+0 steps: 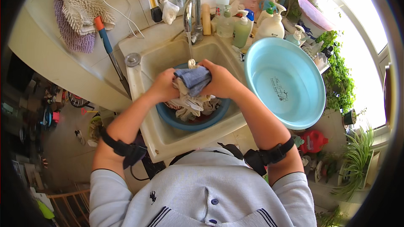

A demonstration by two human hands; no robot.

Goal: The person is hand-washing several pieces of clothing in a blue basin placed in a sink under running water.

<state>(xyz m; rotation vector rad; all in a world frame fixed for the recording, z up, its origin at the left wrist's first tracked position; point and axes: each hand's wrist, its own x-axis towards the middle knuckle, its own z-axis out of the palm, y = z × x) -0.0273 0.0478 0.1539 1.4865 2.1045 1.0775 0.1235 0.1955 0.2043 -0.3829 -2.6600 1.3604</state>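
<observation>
My left hand (pixel 164 85) and my right hand (pixel 221 80) grip a bunch of wet-looking cloth between them, with a blue cloth (pixel 195 77) on top and cream fabric (pixel 189 105) hanging beneath. Below them a blue basin (pixel 192 127) stands in the ceramic sink (pixel 161 137), with more light and patterned cloth in it. From the chrome faucet (pixel 197 9) a thin stream of water runs down just behind the cloth. My fingertips are partly hidden in the folds.
A large light-blue basin (pixel 268 69) stands tilted at the sink's right. Pump bottles (pixel 240 33) crowd the back ledge. A metal drain strainer (pixel 132 59) lies on the sink's left corner, near a long-handled tool (pixel 109 45). Chenille cloths (pixel 79 15) hang on the wall.
</observation>
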